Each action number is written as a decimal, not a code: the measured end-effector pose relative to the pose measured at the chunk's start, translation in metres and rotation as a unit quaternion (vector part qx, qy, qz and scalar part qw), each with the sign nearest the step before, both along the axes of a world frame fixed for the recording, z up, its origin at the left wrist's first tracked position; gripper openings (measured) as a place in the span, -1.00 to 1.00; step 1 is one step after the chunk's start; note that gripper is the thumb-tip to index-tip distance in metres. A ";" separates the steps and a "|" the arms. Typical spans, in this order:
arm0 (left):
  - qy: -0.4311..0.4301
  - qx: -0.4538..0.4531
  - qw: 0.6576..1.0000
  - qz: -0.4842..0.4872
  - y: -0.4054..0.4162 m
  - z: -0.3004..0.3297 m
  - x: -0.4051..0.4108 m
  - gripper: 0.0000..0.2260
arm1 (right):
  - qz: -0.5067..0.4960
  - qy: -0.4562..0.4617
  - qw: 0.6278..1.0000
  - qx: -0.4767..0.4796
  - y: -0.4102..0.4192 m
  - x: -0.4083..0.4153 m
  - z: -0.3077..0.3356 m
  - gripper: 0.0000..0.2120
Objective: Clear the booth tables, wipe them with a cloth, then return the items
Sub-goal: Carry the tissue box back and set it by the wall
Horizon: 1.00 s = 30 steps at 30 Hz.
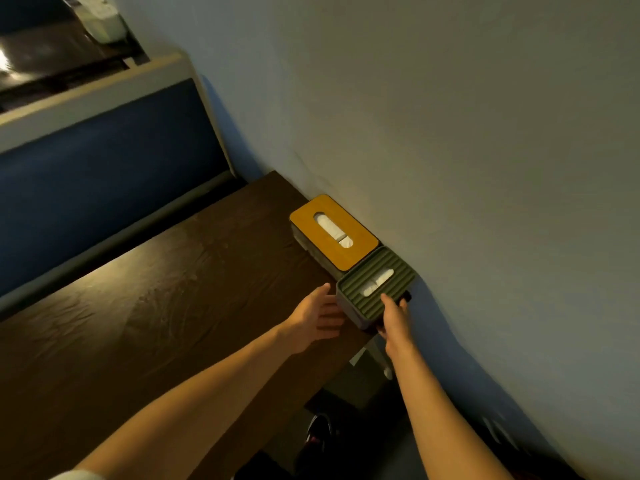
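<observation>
A green ribbed-lid tissue box point(375, 282) stands at the near corner of the dark wooden booth table point(156, 306), against the wall. Behind it sits a second tissue box with a yellow wooden lid point(334, 233), touching it. My right hand point(394, 318) grips the green box at its near right end, thumb on the lid and fingers underneath. My left hand point(317, 320) is just left of the green box with its fingers straight and relaxed, close to the box's side; I cannot tell if it touches.
A pale wall point(485, 133) runs along the table's right side. A blue padded booth seat back point(104, 150) stands beyond the table's far edge. Dark floor and a shoe point(317, 434) show under the table's near corner.
</observation>
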State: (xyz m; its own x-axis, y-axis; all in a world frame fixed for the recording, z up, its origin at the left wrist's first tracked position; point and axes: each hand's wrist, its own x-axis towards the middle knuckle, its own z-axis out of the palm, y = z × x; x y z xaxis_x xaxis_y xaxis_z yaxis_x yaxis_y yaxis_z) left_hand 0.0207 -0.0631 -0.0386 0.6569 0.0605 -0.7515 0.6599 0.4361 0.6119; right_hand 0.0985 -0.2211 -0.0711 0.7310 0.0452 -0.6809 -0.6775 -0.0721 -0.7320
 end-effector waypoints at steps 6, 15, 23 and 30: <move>-0.079 0.029 0.995 0.053 0.032 0.027 -0.032 -0.52 | -0.025 -0.134 0.985 -0.108 0.043 -0.037 0.056 -0.44; -0.185 0.159 0.951 0.189 0.120 0.102 -0.172 -0.59 | 0.152 -0.160 0.973 0.071 0.178 -0.166 0.136 -0.63; -0.174 0.253 0.880 0.362 0.195 0.136 -0.390 -0.61 | 0.332 -0.146 0.921 0.141 0.288 -0.347 0.173 -0.83; -0.122 0.261 0.812 0.508 0.224 0.157 -0.560 -0.62 | 0.476 -0.117 0.853 0.177 0.353 -0.493 0.192 -0.78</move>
State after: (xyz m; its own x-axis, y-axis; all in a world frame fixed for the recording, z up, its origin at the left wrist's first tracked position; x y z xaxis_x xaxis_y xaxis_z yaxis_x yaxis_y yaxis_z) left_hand -0.5388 0.1606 0.1182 0.1943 0.9328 -0.3036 -0.0474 0.3181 0.9469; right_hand -0.3948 0.1323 0.1212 0.3616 0.8679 -0.3407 -0.2669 -0.2538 -0.9297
